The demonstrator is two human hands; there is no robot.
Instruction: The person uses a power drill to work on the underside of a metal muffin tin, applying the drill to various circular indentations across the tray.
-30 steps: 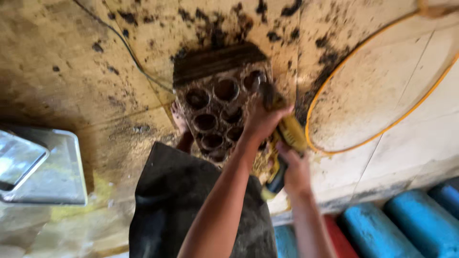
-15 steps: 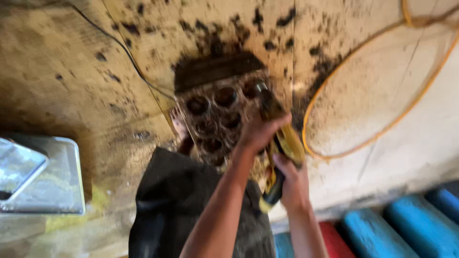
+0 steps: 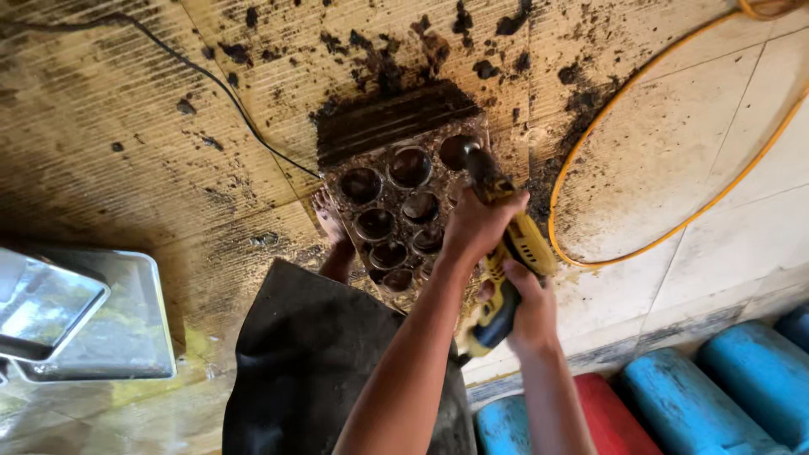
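A dirty metal muffin tray (image 3: 340, 171) with several round cups lies on the wet, soiled floor. My bare foot (image 3: 329, 223) rests against its left edge. Both my hands hold a yellow and black power tool (image 3: 529, 246). My left hand (image 3: 479, 226) wraps the front of its body, and my right hand (image 3: 529, 316) grips the rear handle. The tool's dark head (image 3: 474, 162) presses at the tray's upper right cups. Dark grime is spattered around the tray.
A black apron (image 3: 312, 362) hangs below my arms. A thin black cable (image 3: 211, 80) runs across the floor and a yellow hose (image 3: 640, 244) loops at right. Shiny metal trays (image 3: 126, 337) sit at left. Blue (image 3: 699, 396) and red (image 3: 611, 413) cylinders lie at bottom right.
Both hands keep their hold on the tool. Its head stays at the tray's upper right cups, shifting only slightly; the view has drifted a little.
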